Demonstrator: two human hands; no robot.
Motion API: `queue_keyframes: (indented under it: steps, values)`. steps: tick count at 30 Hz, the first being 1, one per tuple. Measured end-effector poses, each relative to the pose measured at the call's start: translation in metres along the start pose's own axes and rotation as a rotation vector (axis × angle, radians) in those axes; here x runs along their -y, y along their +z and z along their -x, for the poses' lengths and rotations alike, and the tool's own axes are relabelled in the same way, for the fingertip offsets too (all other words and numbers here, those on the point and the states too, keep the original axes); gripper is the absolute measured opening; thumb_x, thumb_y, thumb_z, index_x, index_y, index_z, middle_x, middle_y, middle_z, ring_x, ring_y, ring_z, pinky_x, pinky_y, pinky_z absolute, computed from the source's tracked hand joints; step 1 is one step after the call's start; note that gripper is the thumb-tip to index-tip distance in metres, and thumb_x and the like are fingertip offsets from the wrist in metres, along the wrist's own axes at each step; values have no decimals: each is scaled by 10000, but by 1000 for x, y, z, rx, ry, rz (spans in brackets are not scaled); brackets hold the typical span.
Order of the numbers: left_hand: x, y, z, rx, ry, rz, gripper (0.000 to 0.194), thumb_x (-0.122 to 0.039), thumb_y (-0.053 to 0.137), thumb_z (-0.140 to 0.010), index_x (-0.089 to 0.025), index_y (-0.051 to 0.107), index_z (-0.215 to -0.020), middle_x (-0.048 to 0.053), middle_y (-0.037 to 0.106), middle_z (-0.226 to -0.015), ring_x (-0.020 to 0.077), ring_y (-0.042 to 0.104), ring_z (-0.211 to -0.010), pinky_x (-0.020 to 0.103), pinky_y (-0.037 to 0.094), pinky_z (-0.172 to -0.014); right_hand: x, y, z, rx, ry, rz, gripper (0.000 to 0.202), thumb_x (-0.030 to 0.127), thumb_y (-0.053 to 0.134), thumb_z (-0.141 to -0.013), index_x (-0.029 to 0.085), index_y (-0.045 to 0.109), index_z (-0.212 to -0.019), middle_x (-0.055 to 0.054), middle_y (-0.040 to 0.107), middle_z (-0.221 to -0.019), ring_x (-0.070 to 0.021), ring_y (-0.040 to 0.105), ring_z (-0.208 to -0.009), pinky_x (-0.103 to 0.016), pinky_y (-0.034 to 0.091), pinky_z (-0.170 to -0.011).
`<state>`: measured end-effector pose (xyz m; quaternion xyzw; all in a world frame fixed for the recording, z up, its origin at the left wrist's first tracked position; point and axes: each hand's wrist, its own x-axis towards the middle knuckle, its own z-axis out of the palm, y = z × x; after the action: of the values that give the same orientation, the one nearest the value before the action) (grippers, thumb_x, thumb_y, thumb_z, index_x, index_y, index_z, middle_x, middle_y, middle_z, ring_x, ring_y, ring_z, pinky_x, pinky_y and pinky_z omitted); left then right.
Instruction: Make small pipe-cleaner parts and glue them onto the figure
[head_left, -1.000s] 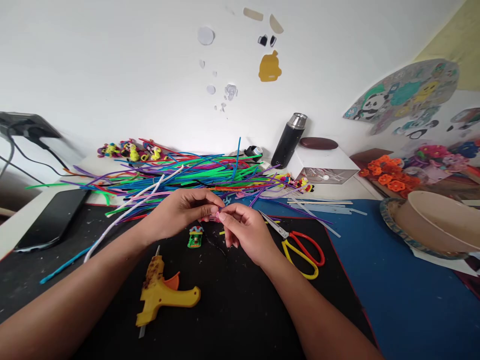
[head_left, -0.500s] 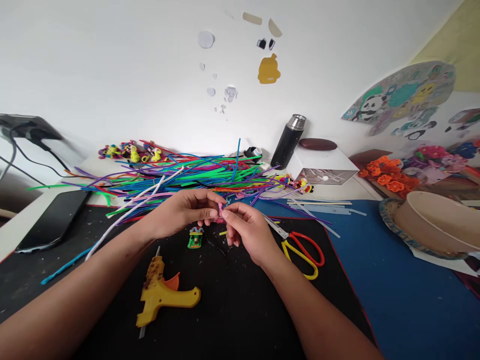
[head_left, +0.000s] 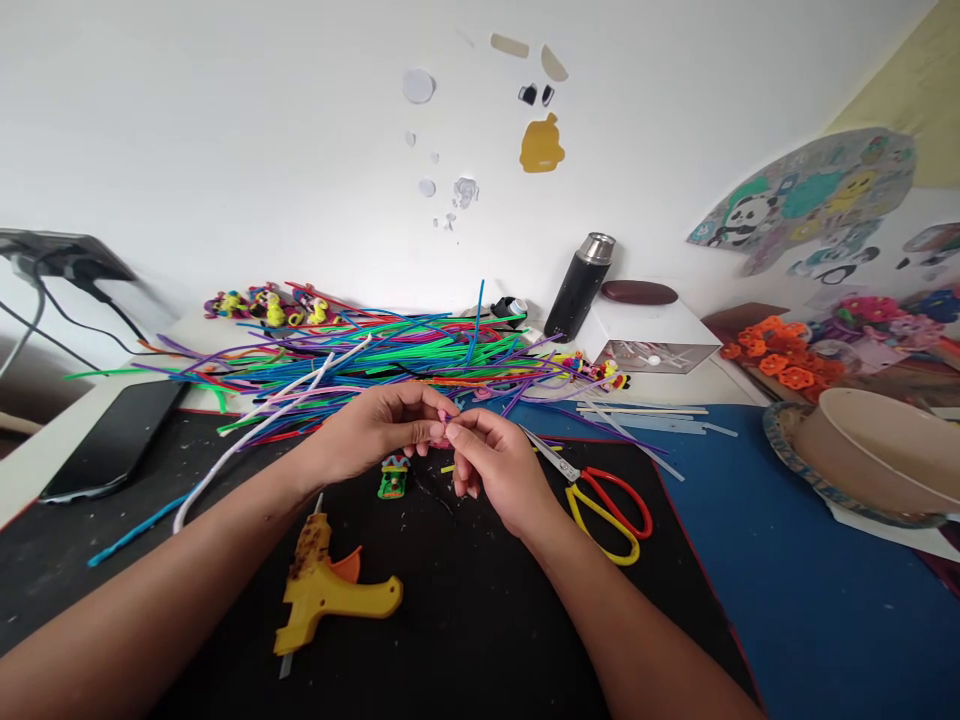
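Note:
Over the black mat [head_left: 457,620], my left hand [head_left: 379,425] and my right hand [head_left: 495,470] meet fingertip to fingertip. Both pinch a small, bent piece of pink pipe cleaner [head_left: 445,416], mostly covered by the fingers. Just below my left hand lies a small green figure [head_left: 393,480] with red and blue on top. Scissors [head_left: 574,475] with one red and one yellow handle loop lie to the right of my right hand, blades toward it. A yellow glue gun [head_left: 326,590] rests on its side below my left wrist.
Behind my hands spreads a heap of coloured pipe cleaners [head_left: 405,360]. A black thermos [head_left: 577,295] and a white box [head_left: 652,335] stand by the wall. A phone [head_left: 116,440] lies at left, a beige bowl [head_left: 892,450] at right, glue sticks [head_left: 660,420] between.
The whole view has shifted slightly. Both hands still pinch the pink piece; its upright end now shows less above the fingertips.

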<state>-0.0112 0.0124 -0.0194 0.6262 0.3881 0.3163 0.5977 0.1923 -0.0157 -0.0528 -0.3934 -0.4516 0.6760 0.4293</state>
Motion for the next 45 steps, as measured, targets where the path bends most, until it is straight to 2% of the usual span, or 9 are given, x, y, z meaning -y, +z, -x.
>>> queue_keyframes:
  steps: [15,21,28,35,41,45]
  values:
    - [2,1,0,-7,-5,-22,395,-511,875,-913,-173,776,-1092,11,715,-887,145,631,-744,281,542,-705,-2,1,0,-27,8,25,397,572,807,-844,213,647,-898,90,557,-510,-118,554,-406,-216,342,-406]
    - [6,-7,-1,-11,-56,23,516,-596,882,-885,-169,797,-1162,28,747,-859,161,662,-737,270,513,-659,-2,1,1,-33,1,33,400,579,806,-856,206,672,-906,82,567,-521,-121,563,-415,-218,350,-412]
    - [1,-12,-4,-43,-45,8,525,-682,842,-896,-163,767,-890,27,744,-818,133,627,-671,269,512,-652,-3,2,1,-37,-3,44,442,625,819,-854,210,682,-918,87,547,-514,-125,552,-412,-227,344,-415]
    - [-1,-11,-2,2,-47,-1,513,-675,848,-888,-169,760,-905,20,737,-808,142,625,-691,274,502,-668,-3,3,2,-31,1,81,449,632,815,-856,208,683,-925,86,545,-521,-129,560,-421,-230,349,-420]
    - [1,-11,-2,6,-67,-18,471,-630,862,-878,-175,741,-897,8,714,-783,149,619,-693,272,490,-665,-2,4,3,-14,0,106,416,600,795,-875,200,699,-935,83,551,-525,-123,550,-423,-227,354,-424]
    - [0,-12,-2,-23,-84,-41,508,-674,836,-873,-177,735,-900,21,717,-795,158,622,-694,274,481,-657,-2,2,2,-42,-13,114,409,599,782,-886,203,700,-946,79,557,-536,-125,557,-424,-227,355,-422]
